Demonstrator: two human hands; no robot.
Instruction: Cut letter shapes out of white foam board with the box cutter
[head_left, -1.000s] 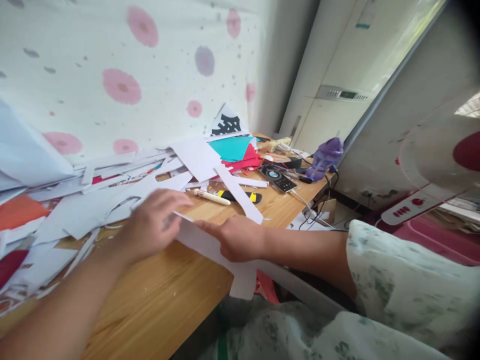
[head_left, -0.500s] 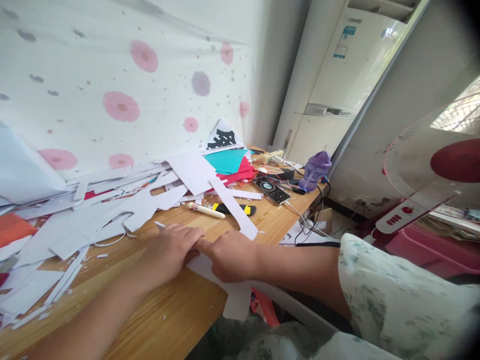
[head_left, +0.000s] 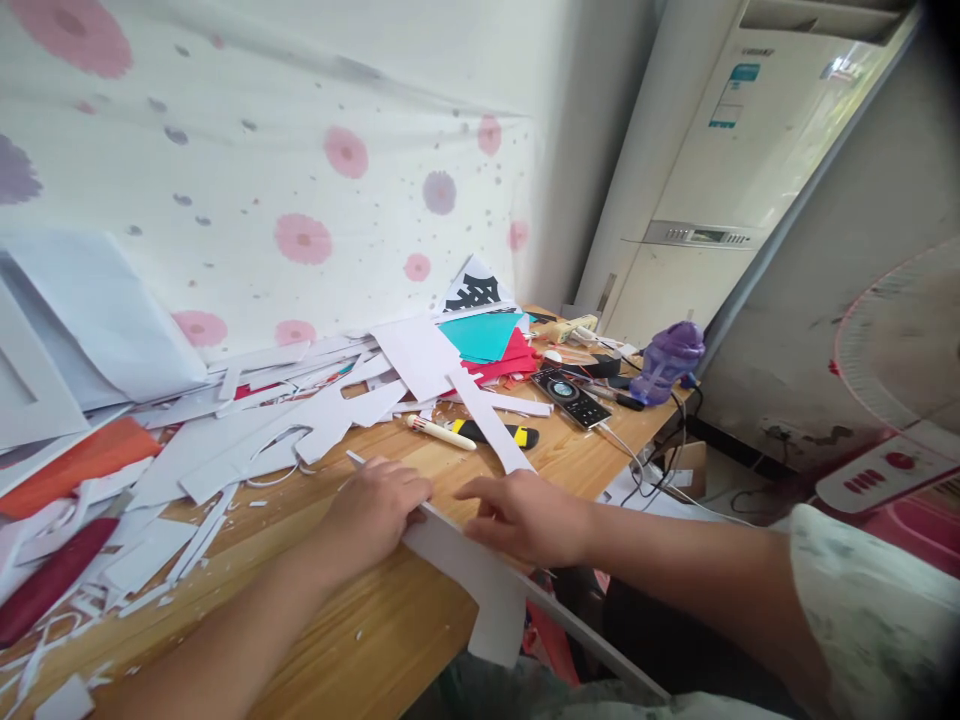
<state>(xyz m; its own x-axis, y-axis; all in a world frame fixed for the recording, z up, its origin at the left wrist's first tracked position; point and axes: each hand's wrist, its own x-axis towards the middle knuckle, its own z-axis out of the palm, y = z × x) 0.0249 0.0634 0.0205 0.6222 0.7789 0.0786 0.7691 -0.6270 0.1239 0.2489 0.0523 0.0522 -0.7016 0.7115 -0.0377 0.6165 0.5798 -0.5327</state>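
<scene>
My left hand (head_left: 379, 505) is closed around the edge of a long white board piece (head_left: 457, 560), which looks like cut foam board. The piece stands on its narrow edge, slanting from the tabletop past the table's front edge toward my lap, and a wider tab hangs from it. My right hand (head_left: 529, 515) is just right of my left hand, above the strip, its index finger stretched forward and the others loosely bent. Nothing shows in it; whether its underside touches the piece I cannot tell. Beyond the hands lies a flat white strip (head_left: 487, 420).
On the wooden table (head_left: 300, 640) lie white scraps (head_left: 247, 455), a pen (head_left: 441, 432), a yellow-black cutter (head_left: 517, 434), a dark-red-handled tool (head_left: 60, 575), a black device (head_left: 570, 397) with a cable, and teal sheets (head_left: 480, 335). A purple bottle (head_left: 667, 365) stands at the right edge; a fan (head_left: 900, 370) stands beyond.
My right hand has come away from my left hand and moved right, its finger now extended. My left hand still grips the board piece. The view has swung left, showing the dark-red-handled tool.
</scene>
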